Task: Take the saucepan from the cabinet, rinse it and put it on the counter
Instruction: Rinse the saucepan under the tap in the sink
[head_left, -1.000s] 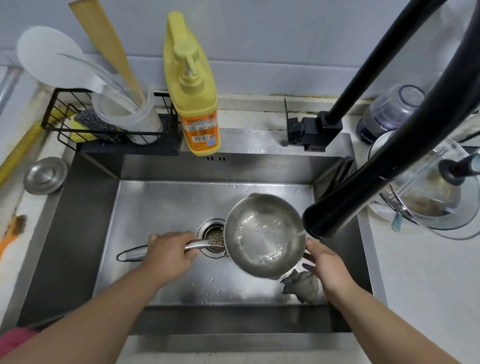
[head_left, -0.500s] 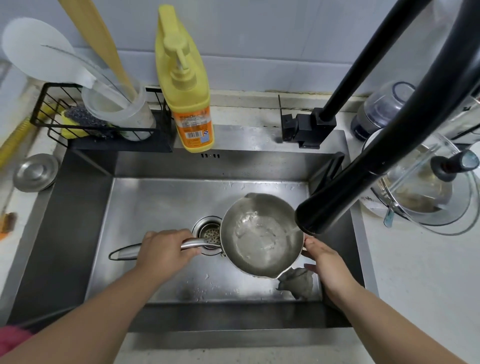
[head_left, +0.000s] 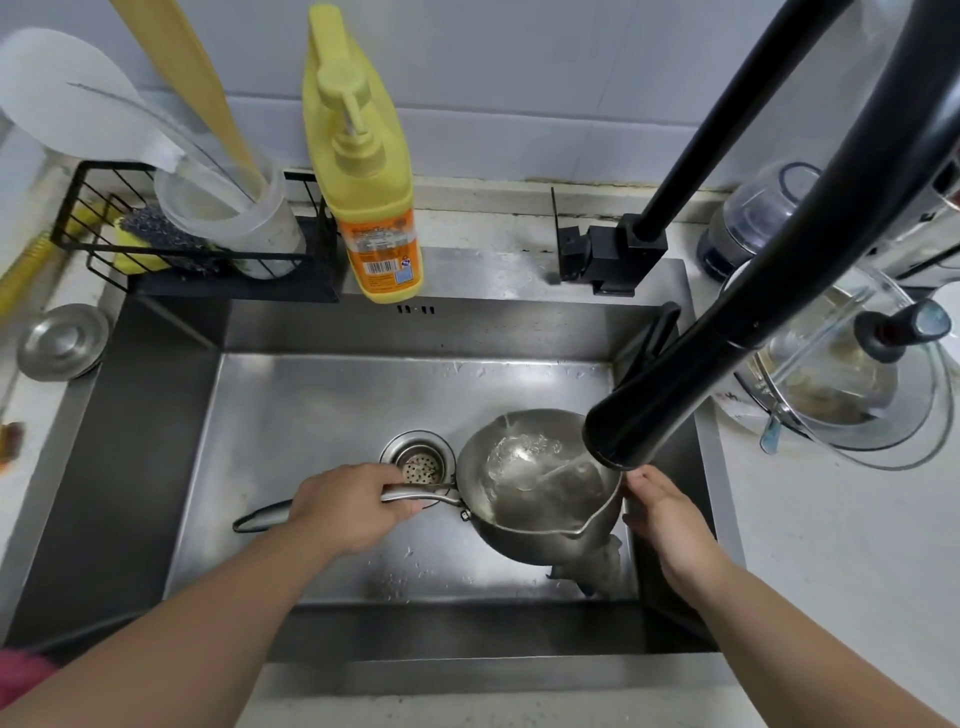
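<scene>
Nearest the camera, two bare forearms reach up into the steel sink (head_left: 156, 467) from 7 and 5 o'clock. The left hand (head_left: 348, 506) lies knuckles-up, its fingers clamped round the handle of the saucepan (head_left: 540, 483). The right hand (head_left: 662, 512) sits just at 3 o'clock of the pan's bowl, fingers straight and together, held at the rim — whether they actually touch the metal I cannot tell.

The saucepan hangs above the sink floor, right of the drain strainer (head_left: 418, 460). Its long axis runs from 9 to 3 o'clock: handle end at 9, bowl at 3, mouth facing up and tipped a little toward the camera, a pour spout on the near rim at about 5 o'clock. Water lies inside the bowl, under the black faucet (head_left: 675, 395) head at its 2 o'clock. A grey rag (head_left: 602, 569) lies on the sink floor below the bowl.

Farther off, at 12 o'clock on the sink's back ledge, stands a yellow soap bottle (head_left: 371, 208); at 10 o'clock — a black wire rack (head_left: 208, 280) with a utensil cup (head_left: 234, 218). On the worktop (head_left: 831, 571) at 2 o'clock lies a glass lid (head_left: 857, 384).
</scene>
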